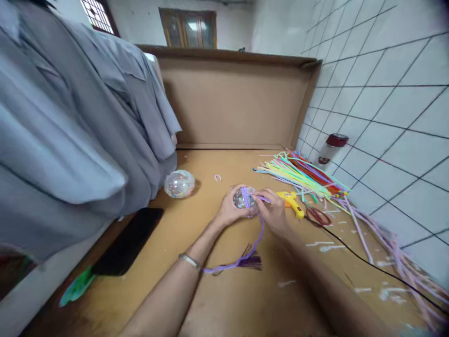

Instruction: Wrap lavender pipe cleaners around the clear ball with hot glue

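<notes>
Left hand (229, 209) clamped on one clear ball (239, 200), right hand (273, 209) pinching purple strand (265, 200); worktop (199, 210): one further ball (179, 184), one glue gun (292, 203).

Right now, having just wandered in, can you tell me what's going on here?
A person is working at a table with bare hands. The left hand holds a clear ball with purple bands across it, while the right hand pinches a purple strip beside them. A second clear ball sits off to the left, and a yellow glue gun lies just past the right hand.
</notes>
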Demonstrator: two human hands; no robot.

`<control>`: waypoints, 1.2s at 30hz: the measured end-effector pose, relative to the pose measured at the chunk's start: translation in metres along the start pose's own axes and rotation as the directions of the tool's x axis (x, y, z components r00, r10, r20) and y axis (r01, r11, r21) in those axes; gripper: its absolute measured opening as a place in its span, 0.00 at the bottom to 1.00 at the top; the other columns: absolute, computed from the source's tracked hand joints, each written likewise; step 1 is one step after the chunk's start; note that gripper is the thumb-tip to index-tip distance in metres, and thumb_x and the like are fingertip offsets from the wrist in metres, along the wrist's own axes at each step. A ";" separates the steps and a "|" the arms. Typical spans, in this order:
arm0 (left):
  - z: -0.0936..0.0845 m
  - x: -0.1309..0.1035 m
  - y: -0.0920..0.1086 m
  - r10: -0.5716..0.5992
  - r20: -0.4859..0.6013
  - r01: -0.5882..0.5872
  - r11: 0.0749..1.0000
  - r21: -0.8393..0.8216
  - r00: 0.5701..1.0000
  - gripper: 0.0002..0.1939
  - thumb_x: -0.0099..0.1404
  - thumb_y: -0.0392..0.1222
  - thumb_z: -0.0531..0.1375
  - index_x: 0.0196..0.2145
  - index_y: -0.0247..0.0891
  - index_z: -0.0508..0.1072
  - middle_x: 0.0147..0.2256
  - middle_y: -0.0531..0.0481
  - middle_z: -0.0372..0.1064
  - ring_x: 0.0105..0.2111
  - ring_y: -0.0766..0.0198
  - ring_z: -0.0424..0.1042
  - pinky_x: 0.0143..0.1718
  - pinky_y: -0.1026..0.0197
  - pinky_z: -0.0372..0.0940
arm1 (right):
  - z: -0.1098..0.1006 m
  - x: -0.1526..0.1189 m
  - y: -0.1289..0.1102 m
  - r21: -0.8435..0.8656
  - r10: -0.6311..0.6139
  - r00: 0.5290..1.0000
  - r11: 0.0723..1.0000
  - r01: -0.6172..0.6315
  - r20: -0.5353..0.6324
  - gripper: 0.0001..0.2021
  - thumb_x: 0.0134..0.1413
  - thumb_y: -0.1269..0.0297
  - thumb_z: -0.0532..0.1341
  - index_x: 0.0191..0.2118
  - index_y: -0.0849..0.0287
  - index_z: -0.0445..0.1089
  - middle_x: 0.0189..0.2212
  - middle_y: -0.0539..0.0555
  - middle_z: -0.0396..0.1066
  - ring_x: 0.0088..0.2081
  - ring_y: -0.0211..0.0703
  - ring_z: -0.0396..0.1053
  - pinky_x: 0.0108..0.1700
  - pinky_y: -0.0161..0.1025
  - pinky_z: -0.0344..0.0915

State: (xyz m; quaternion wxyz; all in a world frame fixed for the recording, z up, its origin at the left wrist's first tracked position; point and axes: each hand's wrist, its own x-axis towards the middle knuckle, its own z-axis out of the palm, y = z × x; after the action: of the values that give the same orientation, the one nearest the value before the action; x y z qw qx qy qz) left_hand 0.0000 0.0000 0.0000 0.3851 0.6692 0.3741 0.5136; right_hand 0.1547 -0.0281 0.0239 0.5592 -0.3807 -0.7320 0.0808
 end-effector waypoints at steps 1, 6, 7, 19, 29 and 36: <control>0.000 0.000 0.000 0.000 0.001 0.000 1.000 -0.001 1.000 0.38 0.41 0.42 0.73 0.50 0.37 0.65 0.49 0.42 0.69 0.51 0.53 0.70 0.55 0.53 0.63 | 0.000 -0.001 0.000 -0.010 0.002 1.000 1.000 -0.002 -0.005 0.05 0.58 0.67 0.59 0.35 0.56 0.72 0.32 0.52 0.73 0.35 0.40 0.71 0.39 0.38 0.66; 0.000 0.000 0.003 -0.002 0.013 0.002 1.000 -0.009 1.000 0.38 0.41 0.42 0.72 0.50 0.37 0.65 0.48 0.43 0.69 0.50 0.53 0.70 0.55 0.52 0.63 | 0.001 -0.004 -0.003 -0.064 -0.035 0.999 0.997 0.034 -0.025 0.05 0.59 0.67 0.58 0.34 0.56 0.71 0.31 0.52 0.71 0.35 0.41 0.70 0.38 0.39 0.66; 0.000 -0.001 0.004 -0.005 0.015 0.005 1.000 -0.009 1.000 0.38 0.41 0.42 0.72 0.50 0.37 0.65 0.48 0.42 0.69 0.50 0.53 0.70 0.55 0.52 0.63 | 0.001 -0.005 -0.004 -0.074 -0.051 0.998 0.996 0.049 -0.026 0.06 0.59 0.68 0.57 0.35 0.56 0.71 0.31 0.53 0.71 0.35 0.41 0.69 0.38 0.39 0.66; -0.001 -0.002 0.006 -0.012 0.019 0.011 0.999 0.035 1.000 0.37 0.42 0.42 0.72 0.50 0.36 0.66 0.48 0.43 0.69 0.49 0.54 0.70 0.54 0.53 0.63 | 0.001 -0.013 -0.002 -0.151 -0.150 0.989 0.978 0.147 -0.008 0.07 0.60 0.71 0.54 0.36 0.56 0.70 0.32 0.54 0.67 0.35 0.42 0.67 0.37 0.41 0.65; 0.000 -0.005 0.007 -0.030 0.013 0.029 0.999 0.025 0.999 0.37 0.41 0.38 0.71 0.50 0.37 0.67 0.48 0.44 0.69 0.49 0.54 0.70 0.55 0.52 0.63 | 0.000 -0.017 0.001 -0.212 -0.211 0.977 0.955 0.207 0.003 0.07 0.59 0.72 0.55 0.37 0.57 0.69 0.34 0.55 0.66 0.36 0.42 0.66 0.36 0.40 0.66; 0.001 -0.007 0.010 -0.061 0.043 0.062 0.998 -0.025 0.997 0.37 0.41 0.38 0.71 0.51 0.37 0.66 0.49 0.44 0.69 0.49 0.54 0.70 0.55 0.53 0.63 | 0.000 -0.018 0.003 -0.211 -0.249 0.969 0.946 0.245 0.007 0.07 0.58 0.73 0.55 0.37 0.56 0.68 0.36 0.55 0.68 0.38 0.44 0.68 0.40 0.42 0.67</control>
State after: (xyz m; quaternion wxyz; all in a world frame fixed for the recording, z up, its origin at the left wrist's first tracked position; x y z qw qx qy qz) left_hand 0.0007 -0.0104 0.0062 0.4172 0.6631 0.3796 0.4921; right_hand 0.1574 -0.0378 0.0084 0.5288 -0.3440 -0.7726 -0.0714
